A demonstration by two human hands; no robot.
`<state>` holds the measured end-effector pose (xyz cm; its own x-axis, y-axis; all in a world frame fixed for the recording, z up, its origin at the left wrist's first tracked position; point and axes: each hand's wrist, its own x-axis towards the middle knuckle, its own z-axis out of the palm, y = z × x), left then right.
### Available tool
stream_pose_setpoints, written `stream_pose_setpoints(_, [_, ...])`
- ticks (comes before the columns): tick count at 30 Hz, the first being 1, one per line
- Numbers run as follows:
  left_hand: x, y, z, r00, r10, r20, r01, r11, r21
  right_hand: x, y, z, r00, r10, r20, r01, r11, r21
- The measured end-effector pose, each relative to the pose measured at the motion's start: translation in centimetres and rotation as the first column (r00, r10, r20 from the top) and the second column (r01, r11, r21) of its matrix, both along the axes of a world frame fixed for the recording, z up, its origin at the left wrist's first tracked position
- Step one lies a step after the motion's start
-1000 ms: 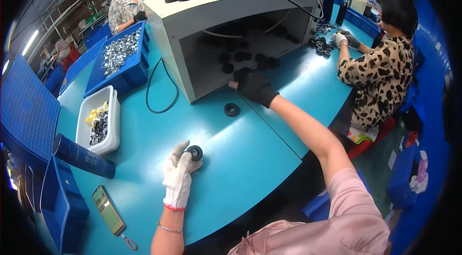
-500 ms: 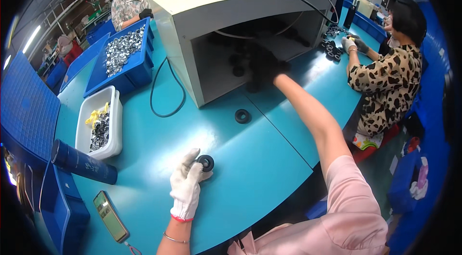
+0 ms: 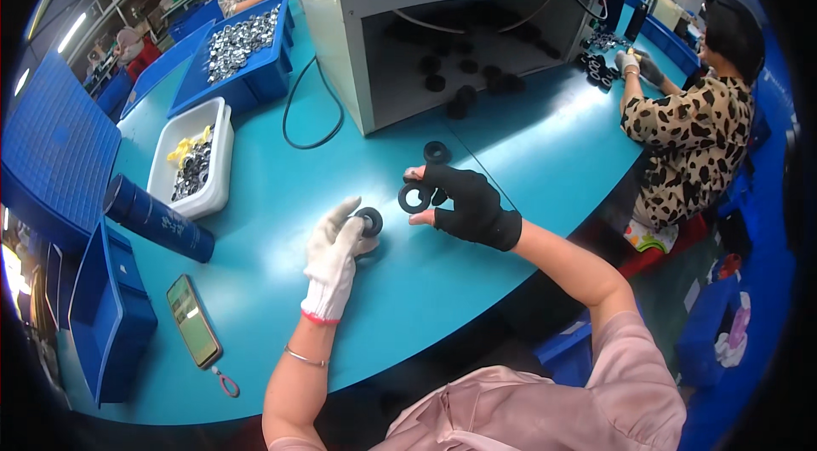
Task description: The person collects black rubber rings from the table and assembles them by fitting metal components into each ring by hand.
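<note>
Noting first what has changed: half a second ago the right hand (image 3: 468, 206) was inside the cream open-fronted box (image 3: 330, 34); I now find it withdrawn, over the middle of the desk (image 3: 272, 357), near the left hand (image 3: 336, 247). It grasps a black ring (image 3: 404, 198) between thumb and fingers, the ring's hole facing my camera. A further dark shape shows behind those fingers; I cannot tell what it is. The left hand, in a white glove, keeps its grip on another ring (image 3: 376, 220), inward of the desk's curved near edge. I judge the reach into the box finished, leaving both hands loaded, their rings apart.

A loose ring (image 3: 437, 159) lies between the right hand and the box, beside the desk's seam. More rings (image 3: 468, 65) remain within the box. Toward the desk's left edge I record a white tray (image 3: 223, 170), a dark blue flask (image 3: 162, 219) and a phone (image 3: 194, 323).
</note>
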<state>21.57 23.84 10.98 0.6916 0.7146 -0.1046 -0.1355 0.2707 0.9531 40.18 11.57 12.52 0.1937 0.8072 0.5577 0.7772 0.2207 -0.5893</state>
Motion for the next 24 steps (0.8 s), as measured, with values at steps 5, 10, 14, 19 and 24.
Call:
stream_pose_setpoints(5, [-0.2, 0.3, -0.6, 1.000, -0.004, 0.015, 0.004, 1.000, 0.016, -1.0, -0.4, -0.8, 0.988, 0.069, -0.138, -0.075, 0.997, -0.036])
stream_pose_setpoints(10, [-0.2, 0.8, -1.3, 0.991, -0.040, 0.131, 0.047, 0.998, -0.051, -2.1, -0.4, -0.5, 0.752, 0.038, -0.658, -0.201, 0.964, -0.174])
stream_pose_setpoints(14, [-0.5, 1.2, -1.8, 0.979, -0.051, 0.199, 0.075, 0.991, -0.115, -2.2, 0.0, -0.7, 0.602, -0.010, -0.799, -0.364, 0.886, -0.286])
stream_pose_setpoints(19, [-0.1, 1.5, -1.9, 0.946, -0.133, 0.296, 0.199, 0.958, -0.206, -2.4, 1.7, -3.2, 0.911, 0.051, -0.409, -0.093, 0.992, -0.083])
stream_pose_setpoints(24, [-0.3, 0.7, -1.2, 0.984, 0.017, 0.178, 0.025, 0.974, -0.227, -1.2, 1.7, -2.7, 0.938, -0.056, 0.341, 0.133, 0.970, -0.205])
